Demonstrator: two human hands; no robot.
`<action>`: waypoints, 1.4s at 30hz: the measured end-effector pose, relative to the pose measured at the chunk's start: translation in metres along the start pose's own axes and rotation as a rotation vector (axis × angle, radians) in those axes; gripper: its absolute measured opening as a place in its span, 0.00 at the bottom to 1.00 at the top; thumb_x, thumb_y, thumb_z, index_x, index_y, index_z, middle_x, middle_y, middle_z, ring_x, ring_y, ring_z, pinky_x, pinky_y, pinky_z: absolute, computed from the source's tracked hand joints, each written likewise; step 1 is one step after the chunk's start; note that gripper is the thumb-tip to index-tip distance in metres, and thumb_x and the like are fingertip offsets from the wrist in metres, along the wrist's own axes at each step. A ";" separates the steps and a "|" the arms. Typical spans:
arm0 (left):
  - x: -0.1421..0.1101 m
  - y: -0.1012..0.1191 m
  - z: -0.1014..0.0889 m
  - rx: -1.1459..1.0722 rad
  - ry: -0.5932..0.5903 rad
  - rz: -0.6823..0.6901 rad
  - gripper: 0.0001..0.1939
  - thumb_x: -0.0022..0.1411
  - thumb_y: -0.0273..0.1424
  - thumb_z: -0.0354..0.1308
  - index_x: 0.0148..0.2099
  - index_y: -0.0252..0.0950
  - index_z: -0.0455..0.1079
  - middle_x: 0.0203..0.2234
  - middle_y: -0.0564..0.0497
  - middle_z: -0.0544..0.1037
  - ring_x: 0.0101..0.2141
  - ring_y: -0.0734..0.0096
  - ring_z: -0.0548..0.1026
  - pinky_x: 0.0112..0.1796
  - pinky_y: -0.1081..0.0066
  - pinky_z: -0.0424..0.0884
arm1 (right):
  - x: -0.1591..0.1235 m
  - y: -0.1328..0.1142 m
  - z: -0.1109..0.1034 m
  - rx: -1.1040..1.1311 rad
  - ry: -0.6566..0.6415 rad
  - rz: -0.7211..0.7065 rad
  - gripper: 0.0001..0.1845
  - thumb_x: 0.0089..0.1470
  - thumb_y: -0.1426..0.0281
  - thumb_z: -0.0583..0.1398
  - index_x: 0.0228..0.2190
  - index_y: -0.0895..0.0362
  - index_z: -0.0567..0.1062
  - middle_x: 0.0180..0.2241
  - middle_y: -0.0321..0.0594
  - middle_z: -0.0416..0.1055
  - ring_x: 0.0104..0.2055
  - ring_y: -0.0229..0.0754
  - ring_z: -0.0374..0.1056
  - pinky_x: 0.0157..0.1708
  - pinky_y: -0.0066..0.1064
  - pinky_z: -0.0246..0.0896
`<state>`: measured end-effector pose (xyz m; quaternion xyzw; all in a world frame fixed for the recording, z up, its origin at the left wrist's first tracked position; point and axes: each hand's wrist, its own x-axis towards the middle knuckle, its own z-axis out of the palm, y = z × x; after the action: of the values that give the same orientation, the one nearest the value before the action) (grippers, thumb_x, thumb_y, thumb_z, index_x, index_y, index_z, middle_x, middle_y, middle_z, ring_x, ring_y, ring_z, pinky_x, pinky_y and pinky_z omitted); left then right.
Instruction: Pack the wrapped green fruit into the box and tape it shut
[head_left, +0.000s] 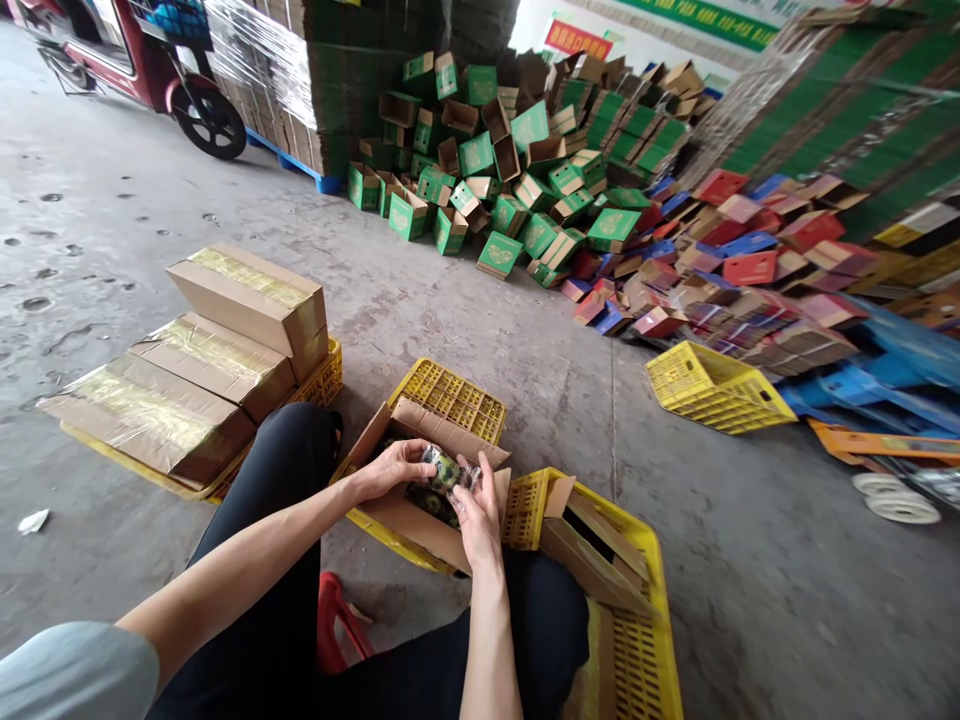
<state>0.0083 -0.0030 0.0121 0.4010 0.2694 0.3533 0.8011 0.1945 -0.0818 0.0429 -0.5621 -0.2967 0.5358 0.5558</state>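
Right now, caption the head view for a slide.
Left hand and right hand hold a packet above an open box.

Both hands on one clear packet, green and dark contents: left hand pinches one end, right hand has the other. Packet is above an open carton with more dark-green items inside. Three taped cartons sit in a yellow crate on the left; another yellow crate at the right knee holds an open carton. Further back: heaped green boxes, red and blue boxes beside them, red scooter far left, concrete floor.
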 end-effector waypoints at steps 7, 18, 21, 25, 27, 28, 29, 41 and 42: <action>-0.001 0.001 0.002 -0.015 -0.021 0.057 0.29 0.51 0.37 0.79 0.52 0.34 0.76 0.42 0.46 0.81 0.42 0.65 0.78 0.50 0.66 0.70 | 0.004 0.005 -0.004 0.002 -0.112 0.018 0.34 0.53 0.59 0.71 0.59 0.46 0.74 0.60 0.41 0.74 0.62 0.55 0.70 0.60 0.48 0.70; -0.005 0.001 0.004 0.027 0.004 -0.158 0.39 0.55 0.45 0.75 0.65 0.40 0.70 0.56 0.41 0.77 0.50 0.58 0.78 0.52 0.60 0.73 | 0.005 0.004 -0.006 -0.169 -0.091 -0.140 0.25 0.52 0.61 0.71 0.52 0.49 0.79 0.55 0.41 0.79 0.57 0.53 0.73 0.62 0.48 0.65; -0.005 0.002 0.004 0.058 -0.016 -0.167 0.36 0.57 0.48 0.74 0.62 0.37 0.72 0.47 0.41 0.80 0.43 0.62 0.80 0.46 0.62 0.75 | 0.004 0.003 -0.005 -0.207 -0.127 -0.132 0.23 0.52 0.60 0.71 0.50 0.50 0.80 0.53 0.42 0.80 0.56 0.54 0.75 0.61 0.48 0.66; -0.005 0.003 0.005 0.030 -0.019 -0.094 0.31 0.54 0.45 0.76 0.55 0.36 0.76 0.46 0.43 0.80 0.45 0.61 0.79 0.48 0.63 0.75 | 0.003 0.000 -0.003 -0.198 -0.147 -0.131 0.26 0.53 0.59 0.71 0.53 0.48 0.80 0.57 0.41 0.78 0.60 0.55 0.72 0.63 0.48 0.65; -0.005 0.002 0.005 0.016 -0.010 -0.062 0.30 0.53 0.44 0.77 0.54 0.36 0.77 0.48 0.44 0.80 0.47 0.60 0.79 0.50 0.62 0.74 | 0.003 -0.002 -0.002 -0.207 -0.144 -0.118 0.28 0.55 0.57 0.70 0.56 0.47 0.79 0.60 0.41 0.75 0.63 0.55 0.69 0.65 0.48 0.63; -0.005 0.002 0.005 0.012 -0.005 -0.056 0.30 0.53 0.44 0.77 0.54 0.36 0.77 0.49 0.44 0.80 0.48 0.60 0.79 0.51 0.61 0.74 | 0.003 -0.003 -0.002 -0.226 -0.141 -0.112 0.28 0.56 0.55 0.69 0.56 0.47 0.78 0.61 0.41 0.75 0.64 0.55 0.69 0.66 0.48 0.62; -0.005 0.002 0.005 0.008 -0.002 -0.056 0.30 0.53 0.43 0.77 0.55 0.36 0.77 0.48 0.43 0.80 0.48 0.59 0.79 0.52 0.60 0.74 | 0.003 -0.003 -0.003 -0.252 -0.138 -0.109 0.27 0.57 0.54 0.68 0.56 0.47 0.79 0.61 0.40 0.75 0.65 0.55 0.68 0.67 0.49 0.60; -0.002 -0.005 0.002 -0.017 0.001 -0.090 0.30 0.56 0.44 0.75 0.57 0.36 0.78 0.50 0.41 0.80 0.53 0.54 0.77 0.55 0.57 0.73 | 0.010 0.009 -0.010 -0.262 -0.057 -0.135 0.25 0.58 0.49 0.65 0.51 0.48 0.83 0.57 0.41 0.78 0.62 0.57 0.71 0.63 0.49 0.66; -0.003 -0.004 0.003 -0.021 -0.001 -0.094 0.31 0.56 0.44 0.75 0.58 0.36 0.77 0.51 0.41 0.80 0.54 0.54 0.77 0.55 0.57 0.73 | 0.010 0.009 -0.010 -0.267 -0.053 -0.135 0.25 0.58 0.49 0.65 0.51 0.49 0.83 0.57 0.42 0.78 0.62 0.56 0.71 0.63 0.49 0.67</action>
<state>0.0099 -0.0078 0.0106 0.3796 0.2838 0.3179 0.8212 0.2040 -0.0773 0.0292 -0.5954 -0.4168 0.4677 0.5030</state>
